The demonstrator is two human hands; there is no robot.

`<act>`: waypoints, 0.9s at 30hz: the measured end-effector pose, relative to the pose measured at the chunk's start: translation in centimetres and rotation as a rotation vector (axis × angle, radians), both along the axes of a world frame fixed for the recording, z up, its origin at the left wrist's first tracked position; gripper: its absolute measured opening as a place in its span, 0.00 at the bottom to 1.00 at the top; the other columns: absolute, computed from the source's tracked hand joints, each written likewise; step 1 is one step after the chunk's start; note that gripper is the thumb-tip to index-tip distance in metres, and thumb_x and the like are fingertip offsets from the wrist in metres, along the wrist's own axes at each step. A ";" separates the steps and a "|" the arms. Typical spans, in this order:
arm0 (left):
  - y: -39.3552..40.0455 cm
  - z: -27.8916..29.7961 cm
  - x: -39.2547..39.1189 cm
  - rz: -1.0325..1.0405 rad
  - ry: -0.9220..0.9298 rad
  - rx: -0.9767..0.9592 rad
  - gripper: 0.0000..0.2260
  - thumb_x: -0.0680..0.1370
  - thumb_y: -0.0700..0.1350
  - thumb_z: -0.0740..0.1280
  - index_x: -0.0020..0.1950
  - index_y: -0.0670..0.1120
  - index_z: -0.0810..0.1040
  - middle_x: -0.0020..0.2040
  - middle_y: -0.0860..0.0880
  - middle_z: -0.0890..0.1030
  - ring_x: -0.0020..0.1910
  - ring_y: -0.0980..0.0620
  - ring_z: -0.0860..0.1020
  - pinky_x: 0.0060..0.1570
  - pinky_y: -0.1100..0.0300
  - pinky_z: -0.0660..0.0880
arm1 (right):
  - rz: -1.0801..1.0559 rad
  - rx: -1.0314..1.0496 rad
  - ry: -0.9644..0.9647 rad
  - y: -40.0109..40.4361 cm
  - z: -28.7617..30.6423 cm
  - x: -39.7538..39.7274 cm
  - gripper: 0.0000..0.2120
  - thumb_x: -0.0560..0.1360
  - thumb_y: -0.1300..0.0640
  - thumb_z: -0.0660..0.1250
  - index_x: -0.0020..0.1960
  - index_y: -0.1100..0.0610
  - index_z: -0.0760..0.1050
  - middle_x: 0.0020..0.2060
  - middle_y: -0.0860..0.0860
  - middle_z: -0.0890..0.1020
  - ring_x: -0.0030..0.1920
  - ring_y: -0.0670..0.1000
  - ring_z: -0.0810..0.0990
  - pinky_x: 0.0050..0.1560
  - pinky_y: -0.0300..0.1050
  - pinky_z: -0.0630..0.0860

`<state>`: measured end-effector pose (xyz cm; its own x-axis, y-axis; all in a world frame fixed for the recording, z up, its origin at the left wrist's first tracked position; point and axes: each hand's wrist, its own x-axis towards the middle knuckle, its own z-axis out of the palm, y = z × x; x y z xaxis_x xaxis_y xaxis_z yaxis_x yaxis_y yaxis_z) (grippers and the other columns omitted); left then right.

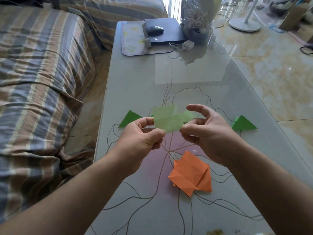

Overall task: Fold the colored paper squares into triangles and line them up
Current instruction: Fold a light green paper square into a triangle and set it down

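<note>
I hold a pale green creased paper square (pixel 167 118) above the glass table (pixel 194 78). My left hand (pixel 144 138) pinches its left edge, and my right hand (pixel 203 129) pinches its lower right corner between thumb and fingers, index finger raised. Two folded green triangles lie on the table beyond my hands, one on the left (pixel 129 118) and one on the right (pixel 243 123). More green paper (pixel 189 115) shows behind the held sheet, partly hidden. A pile of creased orange paper squares (pixel 191 173) lies on the table below my right hand.
At the table's far end sit a mouse pad (pixel 133 39), a black laptop (pixel 167 32) with a mouse (pixel 155 28) on it, a white charger (pixel 188 44) and a wrapped bouquet (pixel 198 17). A striped sofa (pixel 37 73) runs along the left. A fan base (pixel 244 24) stands on the tiled floor.
</note>
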<state>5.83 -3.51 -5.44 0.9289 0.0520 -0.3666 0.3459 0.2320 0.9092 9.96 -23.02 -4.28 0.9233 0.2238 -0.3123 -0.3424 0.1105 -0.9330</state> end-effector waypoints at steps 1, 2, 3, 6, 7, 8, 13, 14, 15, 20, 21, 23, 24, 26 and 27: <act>0.0 0.0 0.0 0.001 0.002 0.003 0.12 0.77 0.33 0.72 0.57 0.47 0.78 0.36 0.49 0.83 0.36 0.51 0.79 0.44 0.55 0.79 | 0.001 0.003 0.009 0.0 0.0 0.0 0.28 0.73 0.75 0.72 0.68 0.54 0.73 0.32 0.54 0.79 0.38 0.56 0.81 0.53 0.55 0.81; 0.0 0.0 0.0 -0.001 0.004 0.002 0.13 0.77 0.33 0.72 0.57 0.47 0.78 0.36 0.49 0.83 0.36 0.51 0.79 0.44 0.55 0.79 | 0.002 0.011 0.029 0.0 0.0 0.1 0.28 0.74 0.74 0.71 0.68 0.54 0.72 0.33 0.54 0.80 0.39 0.56 0.81 0.52 0.53 0.82; 0.0 0.0 0.0 -0.008 0.007 -0.002 0.12 0.77 0.33 0.72 0.57 0.47 0.78 0.36 0.49 0.83 0.36 0.51 0.79 0.44 0.55 0.79 | 0.008 0.024 0.060 0.0 0.0 0.2 0.28 0.74 0.73 0.71 0.69 0.53 0.72 0.34 0.55 0.80 0.39 0.56 0.81 0.50 0.52 0.81; -0.1 0.0 -0.2 -0.070 0.012 -0.003 0.11 0.78 0.33 0.70 0.58 0.44 0.79 0.34 0.49 0.82 0.36 0.51 0.78 0.43 0.56 0.79 | 0.078 0.035 0.131 0.3 -0.2 0.0 0.26 0.75 0.70 0.72 0.69 0.52 0.72 0.37 0.57 0.83 0.41 0.57 0.80 0.50 0.52 0.79; -0.1 -0.1 -0.3 -0.094 0.011 0.004 0.10 0.79 0.32 0.69 0.58 0.43 0.80 0.34 0.50 0.82 0.36 0.51 0.77 0.42 0.57 0.78 | 0.100 0.019 0.126 0.4 -0.2 -0.2 0.27 0.75 0.70 0.73 0.69 0.52 0.72 0.38 0.59 0.83 0.40 0.57 0.80 0.50 0.53 0.79; -0.1 -0.1 -0.3 -0.111 0.007 0.016 0.10 0.79 0.32 0.69 0.58 0.43 0.80 0.34 0.50 0.81 0.35 0.51 0.77 0.42 0.57 0.78 | 0.111 0.000 0.109 0.6 -0.4 -0.4 0.28 0.74 0.70 0.73 0.69 0.53 0.72 0.40 0.60 0.82 0.40 0.57 0.80 0.50 0.54 0.79; -0.2 0.0 -0.4 -0.140 -0.022 0.047 0.14 0.78 0.34 0.71 0.62 0.45 0.80 0.41 0.48 0.84 0.39 0.51 0.79 0.47 0.55 0.79 | 0.097 0.006 0.060 0.9 -0.6 -0.8 0.30 0.72 0.72 0.75 0.69 0.54 0.72 0.38 0.61 0.78 0.37 0.57 0.79 0.44 0.52 0.78; -0.2 0.0 -0.4 -0.144 -0.025 0.057 0.15 0.78 0.35 0.72 0.63 0.47 0.79 0.43 0.47 0.86 0.41 0.51 0.81 0.47 0.55 0.80 | 0.101 0.013 0.059 1.0 -0.7 -0.9 0.30 0.72 0.72 0.75 0.69 0.54 0.71 0.37 0.60 0.77 0.36 0.56 0.79 0.43 0.52 0.78; -0.2 -0.1 -0.4 -0.145 -0.026 0.068 0.16 0.78 0.35 0.72 0.63 0.48 0.78 0.45 0.47 0.86 0.42 0.51 0.81 0.48 0.55 0.80 | 0.105 0.014 0.058 1.1 -0.7 -0.9 0.30 0.72 0.72 0.75 0.69 0.54 0.71 0.37 0.60 0.77 0.36 0.56 0.79 0.42 0.51 0.78; -0.5 0.0 -0.4 -0.129 -0.023 0.067 0.17 0.77 0.35 0.73 0.63 0.50 0.76 0.44 0.45 0.87 0.40 0.51 0.80 0.46 0.55 0.79 | 0.080 0.012 0.036 1.2 -0.8 -1.1 0.31 0.72 0.73 0.75 0.69 0.53 0.71 0.38 0.61 0.76 0.37 0.56 0.79 0.43 0.51 0.79; -0.5 0.0 -0.4 -0.118 -0.019 0.067 0.18 0.77 0.35 0.74 0.63 0.50 0.76 0.45 0.44 0.87 0.41 0.51 0.81 0.47 0.54 0.80 | 0.065 0.017 0.027 1.1 -0.7 -1.0 0.31 0.72 0.72 0.75 0.69 0.53 0.71 0.35 0.58 0.76 0.36 0.56 0.79 0.43 0.51 0.79; -0.3 0.2 -0.2 -0.073 0.002 0.044 0.20 0.74 0.38 0.76 0.62 0.51 0.75 0.44 0.44 0.86 0.40 0.51 0.82 0.46 0.55 0.80 | 0.027 0.023 0.011 0.9 -0.7 -0.8 0.31 0.72 0.72 0.75 0.70 0.54 0.70 0.31 0.53 0.77 0.34 0.53 0.79 0.43 0.51 0.79; -0.2 0.3 0.0 -0.049 0.020 0.028 0.22 0.71 0.39 0.78 0.61 0.51 0.75 0.43 0.45 0.86 0.39 0.52 0.82 0.44 0.56 0.80 | 0.012 0.019 0.003 0.8 -0.7 -0.7 0.31 0.72 0.72 0.75 0.70 0.54 0.70 0.30 0.52 0.77 0.34 0.53 0.79 0.44 0.51 0.79; 0.0 0.5 0.1 -0.022 0.055 -0.022 0.25 0.67 0.42 0.78 0.61 0.49 0.75 0.40 0.47 0.85 0.37 0.53 0.81 0.41 0.58 0.79 | 0.001 0.021 -0.003 0.7 -0.6 -0.5 0.31 0.72 0.72 0.75 0.70 0.54 0.71 0.30 0.51 0.76 0.33 0.52 0.79 0.43 0.50 0.79; 0.0 0.5 0.1 -0.016 0.068 -0.050 0.25 0.67 0.42 0.77 0.62 0.48 0.75 0.40 0.46 0.84 0.36 0.53 0.81 0.39 0.59 0.79 | 0.003 0.031 -0.002 0.7 -0.6 -0.5 0.32 0.72 0.72 0.75 0.70 0.54 0.71 0.30 0.52 0.76 0.33 0.53 0.78 0.42 0.49 0.79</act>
<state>5.96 -3.48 -4.96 0.9025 0.0170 -0.4303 0.4102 0.2703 0.8710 9.44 -22.33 -4.85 0.9233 0.2361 -0.3030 -0.3405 0.1383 -0.9300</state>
